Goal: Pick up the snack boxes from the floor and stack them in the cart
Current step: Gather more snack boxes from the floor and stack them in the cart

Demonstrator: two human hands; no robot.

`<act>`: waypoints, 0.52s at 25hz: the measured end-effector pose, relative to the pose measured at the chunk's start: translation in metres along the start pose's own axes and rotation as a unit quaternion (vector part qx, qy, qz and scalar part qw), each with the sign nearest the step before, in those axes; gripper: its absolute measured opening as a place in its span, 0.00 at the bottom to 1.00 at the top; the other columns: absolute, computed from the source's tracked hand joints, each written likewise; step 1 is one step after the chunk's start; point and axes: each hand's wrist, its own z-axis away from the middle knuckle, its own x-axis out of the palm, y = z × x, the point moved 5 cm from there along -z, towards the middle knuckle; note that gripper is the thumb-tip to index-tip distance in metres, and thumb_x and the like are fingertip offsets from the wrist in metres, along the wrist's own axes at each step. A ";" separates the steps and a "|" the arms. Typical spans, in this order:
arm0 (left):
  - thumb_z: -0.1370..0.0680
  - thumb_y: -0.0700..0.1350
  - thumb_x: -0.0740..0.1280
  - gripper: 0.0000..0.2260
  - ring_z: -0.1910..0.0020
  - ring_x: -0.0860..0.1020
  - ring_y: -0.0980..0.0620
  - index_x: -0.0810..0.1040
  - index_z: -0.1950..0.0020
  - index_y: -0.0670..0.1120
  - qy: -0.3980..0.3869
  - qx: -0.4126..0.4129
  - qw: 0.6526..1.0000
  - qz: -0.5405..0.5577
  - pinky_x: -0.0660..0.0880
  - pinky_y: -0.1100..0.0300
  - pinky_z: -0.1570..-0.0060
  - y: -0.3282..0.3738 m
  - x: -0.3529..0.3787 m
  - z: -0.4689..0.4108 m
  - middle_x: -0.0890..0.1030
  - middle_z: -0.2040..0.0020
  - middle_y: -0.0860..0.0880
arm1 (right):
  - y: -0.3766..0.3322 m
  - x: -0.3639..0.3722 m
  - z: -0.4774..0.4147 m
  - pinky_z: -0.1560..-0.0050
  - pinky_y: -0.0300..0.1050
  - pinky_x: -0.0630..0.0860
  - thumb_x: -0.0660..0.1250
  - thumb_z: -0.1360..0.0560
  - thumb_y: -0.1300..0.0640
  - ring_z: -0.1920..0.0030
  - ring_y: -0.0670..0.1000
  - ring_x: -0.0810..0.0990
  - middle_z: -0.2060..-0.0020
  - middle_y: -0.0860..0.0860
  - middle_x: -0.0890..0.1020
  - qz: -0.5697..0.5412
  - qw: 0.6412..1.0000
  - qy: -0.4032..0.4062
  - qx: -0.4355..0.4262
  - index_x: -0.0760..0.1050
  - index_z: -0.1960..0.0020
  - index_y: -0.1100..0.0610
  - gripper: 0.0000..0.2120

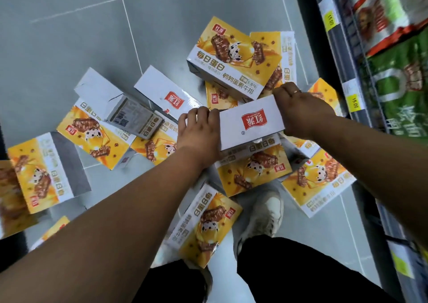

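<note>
Fingers [201, 115] of left hand [199, 132], right hand [301, 111] curled round ends of glossy white rectangular cardboard snack box [251, 123].

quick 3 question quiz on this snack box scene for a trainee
1. True or false: the left hand and the right hand each grip one end of the white-topped box.
2. The shelf with yellow price tags is: A) on the person's right, B) on the person's left, C) nowhere in view.
3. Fill in: the logo on top of the gripped box is ___ in colour.

Key: 1 true; 2 A; 3 red.
</note>
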 end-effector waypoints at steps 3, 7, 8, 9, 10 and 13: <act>0.35 0.61 0.74 0.42 0.35 0.66 0.40 0.61 0.28 0.45 0.006 0.041 0.999 -0.014 0.58 0.46 0.33 0.006 -0.082 0.034 0.68 0.35 0.42 | -0.010 -0.073 0.052 0.62 0.53 0.74 0.76 0.37 0.57 0.54 0.68 0.77 0.35 0.61 0.64 -0.024 1.000 0.002 0.019 0.59 0.28 0.61 0.42; 0.40 0.54 0.75 0.42 0.46 0.72 0.36 0.66 0.29 0.42 0.032 0.103 0.994 -0.004 0.69 0.47 0.44 0.014 -0.211 0.089 0.71 0.42 0.39 | -0.025 -0.181 0.135 0.61 0.54 0.74 0.74 0.36 0.56 0.54 0.68 0.77 0.36 0.60 0.65 -0.074 0.995 0.027 0.059 0.60 0.29 0.58 0.40; 0.40 0.54 0.74 0.42 0.46 0.73 0.36 0.67 0.29 0.42 0.041 0.112 0.993 0.011 0.71 0.47 0.45 0.013 -0.237 0.102 0.71 0.42 0.38 | -0.030 -0.203 0.152 0.61 0.55 0.75 0.75 0.35 0.55 0.54 0.67 0.77 0.36 0.60 0.65 -0.084 0.994 0.034 0.064 0.59 0.29 0.57 0.40; 0.41 0.55 0.73 0.43 0.46 0.73 0.36 0.67 0.29 0.42 0.048 0.125 0.991 0.023 0.73 0.46 0.46 0.014 -0.265 0.119 0.71 0.41 0.38 | -0.037 -0.228 0.174 0.61 0.55 0.76 0.75 0.36 0.55 0.55 0.67 0.77 0.35 0.59 0.65 -0.092 0.993 0.038 0.065 0.59 0.29 0.56 0.40; 0.41 0.57 0.70 0.43 0.46 0.73 0.36 0.67 0.29 0.42 0.057 0.140 0.988 0.034 0.74 0.46 0.46 0.015 -0.292 0.137 0.71 0.41 0.38 | -0.043 -0.252 0.195 0.61 0.55 0.76 0.76 0.36 0.55 0.56 0.66 0.77 0.35 0.59 0.65 -0.101 0.992 0.043 0.068 0.59 0.29 0.56 0.41; 0.40 0.59 0.68 0.43 0.42 0.72 0.37 0.66 0.28 0.43 0.067 0.176 0.980 0.057 0.75 0.46 0.44 0.021 -0.369 0.190 0.70 0.40 0.40 | -0.060 -0.324 0.263 0.60 0.53 0.76 0.77 0.38 0.56 0.55 0.65 0.78 0.33 0.57 0.62 -0.154 0.983 0.060 0.081 0.58 0.28 0.55 0.44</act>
